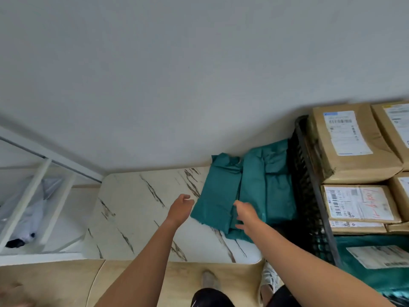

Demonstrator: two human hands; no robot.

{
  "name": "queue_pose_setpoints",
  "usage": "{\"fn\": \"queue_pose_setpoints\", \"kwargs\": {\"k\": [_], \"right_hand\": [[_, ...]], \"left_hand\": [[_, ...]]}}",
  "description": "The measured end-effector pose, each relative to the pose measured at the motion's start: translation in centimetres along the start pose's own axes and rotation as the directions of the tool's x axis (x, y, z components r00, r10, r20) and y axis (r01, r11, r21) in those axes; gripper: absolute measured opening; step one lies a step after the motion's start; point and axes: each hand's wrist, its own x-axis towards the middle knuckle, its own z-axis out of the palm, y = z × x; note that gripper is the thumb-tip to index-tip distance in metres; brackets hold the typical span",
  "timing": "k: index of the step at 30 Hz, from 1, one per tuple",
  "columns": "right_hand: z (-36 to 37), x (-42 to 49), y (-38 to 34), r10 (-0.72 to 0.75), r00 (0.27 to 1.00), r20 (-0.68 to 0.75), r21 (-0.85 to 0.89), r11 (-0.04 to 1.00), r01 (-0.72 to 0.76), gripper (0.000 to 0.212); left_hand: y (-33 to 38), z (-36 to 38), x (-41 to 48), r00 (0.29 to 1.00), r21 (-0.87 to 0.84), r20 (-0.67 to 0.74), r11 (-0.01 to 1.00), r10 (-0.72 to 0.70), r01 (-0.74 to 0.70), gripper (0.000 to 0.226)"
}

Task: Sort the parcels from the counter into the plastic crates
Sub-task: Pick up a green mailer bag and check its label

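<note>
Teal parcels (221,196) lie on the marble counter (137,213) beside a black crate (307,196) holding cardboard boxes (349,142). The left hand (180,210) hovers open just beside the parcels; the right hand (246,214), fingers spread, perhaps touches them, though blur obscures contact

The left forearm (150,251) and right forearm (298,251) are bare from the left hand (180,209) and right hand (246,214) down to the lower edge of the view. Below the hands and between the two arms, black clothing (210,298) covers the legs, with a small white mark on its left side. Just above it are a white lace-up shoe (269,282) below the right hand and a blurred grey-beige toe cap (209,279) nearer the left hand.
</note>
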Motion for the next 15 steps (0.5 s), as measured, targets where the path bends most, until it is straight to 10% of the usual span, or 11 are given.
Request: {"fn": "queue_pose_setpoints", "kwargs": {"k": [15], "right_hand": [[6.5,3.6,7.3,-0.136,0.961,-0.242,-0.179,0.979,0.094,0.017]], "left_hand": [[-7.1,-1.1,7.0,0.9,0.013,0.43,0.998,-0.064,0.065,0.032]]}}
